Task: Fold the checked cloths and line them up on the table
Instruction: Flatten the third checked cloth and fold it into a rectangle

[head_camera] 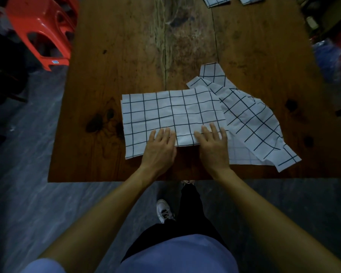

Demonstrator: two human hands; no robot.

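**Both hands flat on a half-folded checked cloth**

A white cloth (171,113) with a black grid lies doubled over near the front edge of the wooden table (114,56). The left hand (159,148) and the right hand (213,146) rest side by side on its near edge, fingers straight and spread, palms down, gripping nothing. Just to the right, a second checked cloth (252,119) lies crumpled and unfolded, partly tucked under the first one's right end. At the far edge of the table, two folded cloths (217,0) sit next to each other, cut off by the top of the view. A red plastic stool (41,30) stands on the floor beside the table's left side.
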